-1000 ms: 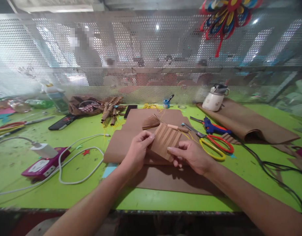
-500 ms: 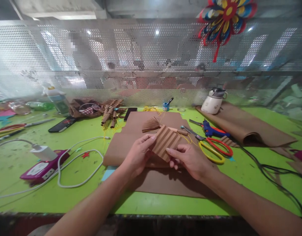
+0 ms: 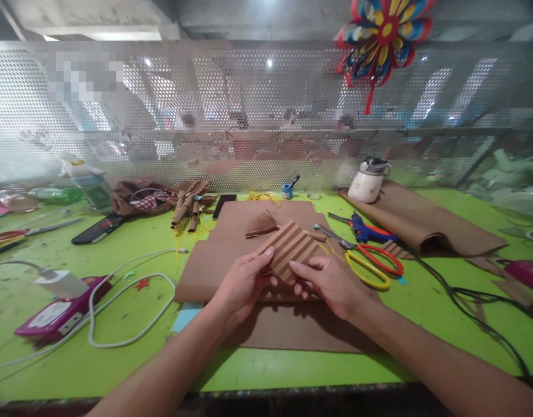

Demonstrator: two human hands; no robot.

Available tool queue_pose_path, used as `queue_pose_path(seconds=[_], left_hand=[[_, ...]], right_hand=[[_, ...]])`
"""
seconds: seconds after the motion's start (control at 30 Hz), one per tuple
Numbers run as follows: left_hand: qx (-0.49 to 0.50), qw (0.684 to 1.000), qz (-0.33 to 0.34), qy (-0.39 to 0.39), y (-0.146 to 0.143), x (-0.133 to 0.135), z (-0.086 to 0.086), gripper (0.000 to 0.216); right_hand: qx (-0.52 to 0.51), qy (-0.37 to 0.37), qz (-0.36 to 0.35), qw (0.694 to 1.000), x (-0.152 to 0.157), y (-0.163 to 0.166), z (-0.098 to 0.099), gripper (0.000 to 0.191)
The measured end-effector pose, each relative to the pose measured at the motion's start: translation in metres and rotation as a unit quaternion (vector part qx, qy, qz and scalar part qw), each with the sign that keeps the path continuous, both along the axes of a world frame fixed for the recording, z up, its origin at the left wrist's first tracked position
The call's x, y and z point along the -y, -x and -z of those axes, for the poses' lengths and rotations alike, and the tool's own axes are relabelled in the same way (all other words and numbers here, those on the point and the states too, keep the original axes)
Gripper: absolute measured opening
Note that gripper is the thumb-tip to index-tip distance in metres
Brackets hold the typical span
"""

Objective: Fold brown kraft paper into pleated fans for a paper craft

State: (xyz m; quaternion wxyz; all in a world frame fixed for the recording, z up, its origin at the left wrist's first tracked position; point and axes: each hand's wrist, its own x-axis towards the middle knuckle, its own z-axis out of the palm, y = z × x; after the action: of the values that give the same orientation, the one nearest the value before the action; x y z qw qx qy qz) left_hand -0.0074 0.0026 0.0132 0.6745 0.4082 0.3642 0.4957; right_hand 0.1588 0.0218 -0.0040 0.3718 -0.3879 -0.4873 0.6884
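A piece of brown paper folded in accordion pleats (image 3: 295, 250) is held up between my two hands, its ridges running diagonally. My left hand (image 3: 244, 278) pinches its left edge, thumb on top. Thumb and fingers of my right hand (image 3: 329, 281) grip the lower right edge. Beneath them lie large sheets of brown paper (image 3: 201, 266). Just behind the pleated piece rests a small brown paper fan (image 3: 261, 225), partly hidden by it. Scissors (image 3: 371, 266) with one red and one yellow handle lie to the right of my right hand.
A blue glue gun (image 3: 368, 230) lies beyond the scissors, its black cable trailing right. Rolled brown paper (image 3: 427, 226) and a white bottle (image 3: 365, 184) stand at back right. On the left are a purple power strip (image 3: 62, 313), white cable, phone (image 3: 99, 227) and paper rolls (image 3: 190, 205).
The view has shifted slightly, so most things on the table sit further left. My left thumb has moved a little lower along the pleated paper's edge; both hands keep hold of it.
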Motion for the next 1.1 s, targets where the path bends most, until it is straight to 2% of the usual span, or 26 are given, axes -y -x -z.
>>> queue_pose_path(seconds=[0.17, 0.47, 0.93, 1.1], left_hand=[[-0.006, 1.0, -0.016, -0.011, 0.0011, -0.0015, 0.0002, 0.028], [-0.005, 0.999, -0.041, -0.01, 0.0021, -0.0023, 0.0028, 0.029], [-0.011, 0.998, -0.056, -0.016, 0.0, -0.0035, 0.0018, 0.028], [-0.015, 0.999, -0.049, -0.019, 0.0008, -0.0046, 0.0043, 0.027]], right_hand=[[0.026, 0.006, -0.011, 1.0, 0.0012, -0.0005, -0.0013, 0.034], [0.002, -0.011, -0.033, 0.999, 0.0009, -0.0024, 0.0047, 0.031], [0.035, -0.016, -0.024, 0.999, 0.0024, -0.0012, -0.0009, 0.035], [0.087, -0.06, -0.02, 0.994, 0.0028, -0.002, -0.0016, 0.035]])
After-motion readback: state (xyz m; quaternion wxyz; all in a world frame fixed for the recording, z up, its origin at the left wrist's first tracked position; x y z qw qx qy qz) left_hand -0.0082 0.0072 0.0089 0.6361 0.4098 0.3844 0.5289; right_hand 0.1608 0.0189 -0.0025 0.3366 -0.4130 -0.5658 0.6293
